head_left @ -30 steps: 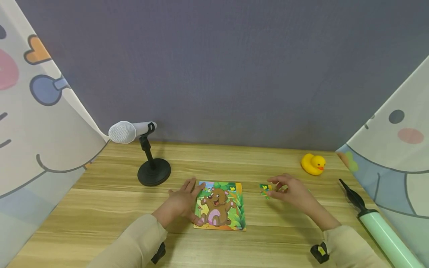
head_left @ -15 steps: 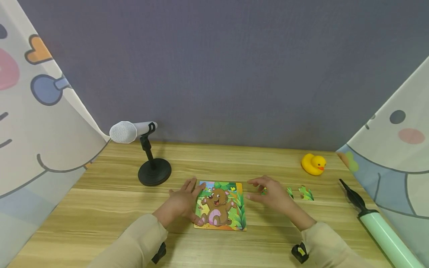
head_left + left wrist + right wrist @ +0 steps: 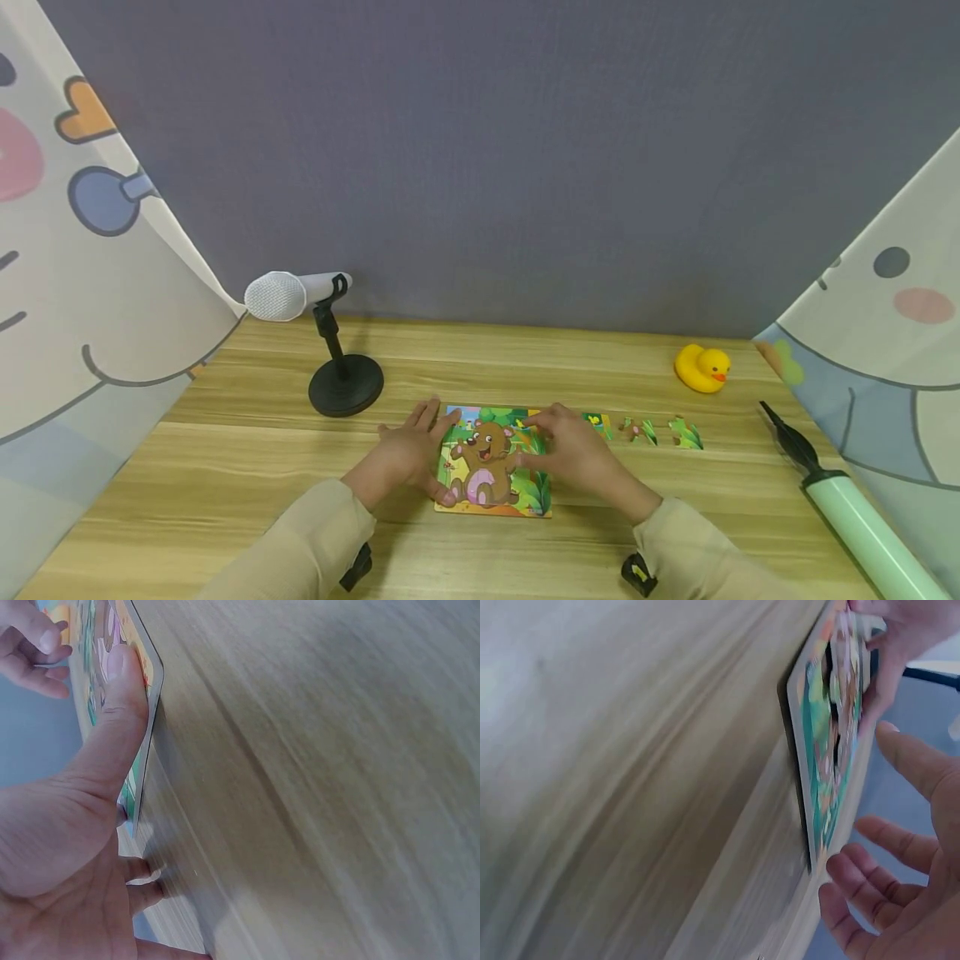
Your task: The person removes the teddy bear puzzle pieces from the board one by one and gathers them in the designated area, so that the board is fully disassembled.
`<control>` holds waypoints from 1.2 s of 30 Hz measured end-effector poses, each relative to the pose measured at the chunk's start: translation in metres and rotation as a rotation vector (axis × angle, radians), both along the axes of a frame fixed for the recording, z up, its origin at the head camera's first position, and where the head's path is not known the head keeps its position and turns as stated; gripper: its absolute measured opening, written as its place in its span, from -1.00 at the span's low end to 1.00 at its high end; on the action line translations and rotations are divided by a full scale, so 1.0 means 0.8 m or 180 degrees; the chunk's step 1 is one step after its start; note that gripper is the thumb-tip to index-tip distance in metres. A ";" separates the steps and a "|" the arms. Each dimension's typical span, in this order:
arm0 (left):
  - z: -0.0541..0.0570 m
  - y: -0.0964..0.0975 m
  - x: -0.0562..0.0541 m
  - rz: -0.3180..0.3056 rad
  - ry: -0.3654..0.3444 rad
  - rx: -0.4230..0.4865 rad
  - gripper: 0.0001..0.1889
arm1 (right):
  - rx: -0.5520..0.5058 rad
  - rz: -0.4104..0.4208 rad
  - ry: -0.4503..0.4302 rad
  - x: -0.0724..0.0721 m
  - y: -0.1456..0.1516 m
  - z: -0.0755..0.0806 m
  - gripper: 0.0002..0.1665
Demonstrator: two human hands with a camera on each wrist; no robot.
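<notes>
A square jigsaw puzzle (image 3: pixel 487 483) with a smiling brown bear lies flat on the wooden table. At its left side my left hand (image 3: pixel 405 450) spreads its fingers; the thumb (image 3: pixel 124 694) rests on the puzzle's near corner and the index fingertip touches its far left part. Over the puzzle's right part hovers my right hand (image 3: pixel 570 450), thumb and fingers apart, with nothing visible between them in the right wrist view. Right of that hand lie loose puzzle pieces in a row: a green-and-yellow one (image 3: pixel 597 423), partly hidden, a brown-and-green one (image 3: pixel 639 430) and a green one (image 3: pixel 686 432).
A white microphone (image 3: pixel 277 297) on a black stand (image 3: pixel 346 386) stands at the back left. Toward the back right sits a yellow rubber duck (image 3: pixel 702 368). A mint-green hand pump (image 3: pixel 870 533) lies along the right edge. A grey partition (image 3: pixel 480 167) rises behind the table.
My right hand has moved left from the loose pieces to above the puzzle's right part, uncovering the pieces. The left hand has stayed in place on the puzzle.
</notes>
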State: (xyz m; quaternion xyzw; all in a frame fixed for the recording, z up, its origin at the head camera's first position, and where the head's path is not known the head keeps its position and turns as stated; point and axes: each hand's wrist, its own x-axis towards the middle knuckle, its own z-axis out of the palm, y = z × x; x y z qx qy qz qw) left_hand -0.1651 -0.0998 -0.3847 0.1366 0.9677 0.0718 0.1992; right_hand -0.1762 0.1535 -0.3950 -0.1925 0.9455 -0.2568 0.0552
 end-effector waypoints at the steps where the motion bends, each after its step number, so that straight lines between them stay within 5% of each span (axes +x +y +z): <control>1: 0.000 0.000 0.000 0.0002 -0.0001 -0.0001 0.30 | 0.0083 0.0006 0.0038 0.001 -0.003 -0.001 -0.25; 8: 0.001 0.001 0.000 0.0020 0.0008 0.0011 0.29 | 0.0532 0.0108 0.0221 0.004 -0.017 -0.005 -0.13; 15: 0.001 0.002 0.000 0.0006 0.0021 -0.0013 0.29 | 0.0574 0.0235 0.0370 0.000 -0.023 -0.007 -0.09; 36: 0.001 0.002 0.000 0.0016 0.0010 -0.0055 0.30 | 0.0672 0.0110 -0.0026 -0.012 -0.040 0.001 -0.13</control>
